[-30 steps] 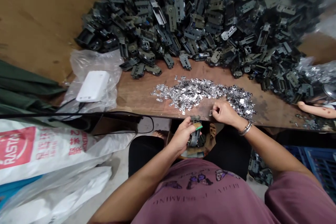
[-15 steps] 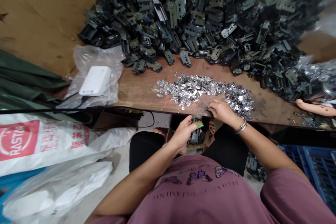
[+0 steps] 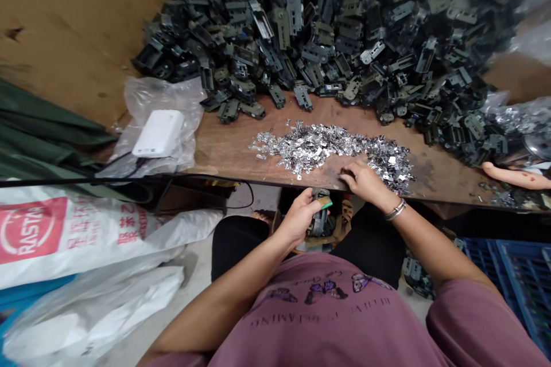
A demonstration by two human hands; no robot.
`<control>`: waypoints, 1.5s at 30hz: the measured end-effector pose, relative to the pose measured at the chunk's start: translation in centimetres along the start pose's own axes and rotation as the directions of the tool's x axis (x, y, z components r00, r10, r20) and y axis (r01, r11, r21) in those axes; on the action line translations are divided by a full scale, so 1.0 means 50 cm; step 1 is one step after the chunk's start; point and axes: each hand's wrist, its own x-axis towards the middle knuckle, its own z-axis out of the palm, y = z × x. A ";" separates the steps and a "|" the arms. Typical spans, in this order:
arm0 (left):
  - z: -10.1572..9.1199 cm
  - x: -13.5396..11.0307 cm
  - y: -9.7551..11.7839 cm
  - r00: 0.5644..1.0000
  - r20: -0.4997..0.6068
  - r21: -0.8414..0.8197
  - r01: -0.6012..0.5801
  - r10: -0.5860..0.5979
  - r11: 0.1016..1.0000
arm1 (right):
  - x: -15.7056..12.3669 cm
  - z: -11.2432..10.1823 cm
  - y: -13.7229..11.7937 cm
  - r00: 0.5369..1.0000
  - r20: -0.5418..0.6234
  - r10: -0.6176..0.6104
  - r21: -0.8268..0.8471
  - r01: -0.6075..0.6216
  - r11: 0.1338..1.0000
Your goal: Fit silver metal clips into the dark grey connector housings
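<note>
In my left hand [image 3: 300, 213], closed below the table's front edge, is a dark grey plastic housing [image 3: 319, 221], partly covered by my fingers. A tan strip with a green edge [image 3: 326, 204] shows at my fingertips. My right hand [image 3: 365, 182] rests over the front edge of the table, its thumb and forefinger bent towards each other at the wood. Whatever lies between those fingertips is too small to make out. Just beyond and beside this hand spreads a heap of small shiny metal clips [image 3: 316, 146].
A big pile of dark plastic housings [image 3: 318, 28] covers the back of the wooden table [image 3: 224, 149]. At left, a white box [image 3: 159, 133] with a cable lies on clear plastic. A bare forearm [image 3: 516, 176] reaches in from the right. Blue crates [image 3: 523, 275] stand below.
My right hand stays near the table edge, its fingers shifting slightly. My left hand keeps hold of the housing, almost unmoved. The view has moved a little.
</note>
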 end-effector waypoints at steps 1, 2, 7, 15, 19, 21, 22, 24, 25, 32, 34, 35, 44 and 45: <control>0.002 0.001 0.000 1.000 -0.003 0.000 -0.006 0.006 1.000 | 0.002 0.005 -0.008 1.000 -0.017 0.016 -0.024 -0.017 1.000; 0.004 0.002 0.000 1.000 -0.006 0.002 -0.012 0.012 1.000 | 0.005 0.009 -0.017 0.999 -0.031 0.032 -0.048 -0.034 0.998; 0.001 -0.002 -0.002 1.000 -0.002 0.028 -0.016 0.017 0.999 | 0.034 0.010 -0.032 0.992 -0.003 0.126 -0.110 -0.125 0.986; -0.013 -0.006 -0.010 1.000 -0.011 0.027 -0.024 0.024 0.999 | 0.023 -0.022 0.007 0.981 0.056 0.183 -0.070 -0.179 0.981; -0.005 0.002 -0.017 0.998 0.002 0.001 -0.065 0.065 0.998 | 0.011 -0.010 -0.002 0.991 -0.044 0.123 -0.131 -0.128 0.983; -0.003 0.005 -0.018 0.995 0.002 0.005 -0.099 0.099 0.995 | 0.006 -0.004 -0.010 0.992 -0.070 0.103 -0.158 -0.113 0.981; -0.003 0.006 -0.018 0.993 0.003 0.010 -0.114 0.114 0.993 | 0.003 -0.001 -0.015 0.993 -0.090 0.080 -0.132 -0.092 0.987; -0.005 0.005 -0.016 0.990 0.007 0.022 -0.142 0.142 0.990 | -0.010 0.003 -0.031 0.986 -0.168 0.023 0.025 -0.019 0.999; -0.006 0.005 -0.015 0.988 0.012 0.027 -0.151 0.151 0.988 | -0.019 0.005 -0.043 0.976 -0.219 0.005 0.146 0.028 0.989; -0.011 -0.001 -0.018 0.978 0.032 0.128 -0.206 0.204 0.970 | -0.078 0.016 -0.137 0.883 -0.459 -0.102 0.544 0.369 0.753; -0.010 -0.005 -0.017 0.970 0.034 0.171 -0.244 0.241 0.955 | -0.081 0.017 -0.147 0.864 -0.485 -0.137 0.518 0.410 0.751; -0.009 -0.008 -0.015 0.966 0.034 0.192 -0.258 0.256 0.947 | -0.081 0.018 -0.149 0.860 -0.490 -0.139 0.512 0.414 0.753; -0.007 -0.020 -0.018 0.933 0.010 0.449 -0.327 0.360 0.832 | -0.091 0.033 -0.142 0.828 -0.522 -0.205 0.370 0.437 0.820; -0.009 -0.019 -0.021 0.923 0.007 0.502 -0.336 0.385 0.797 | -0.093 0.036 -0.142 0.834 -0.508 -0.216 0.342 0.426 0.838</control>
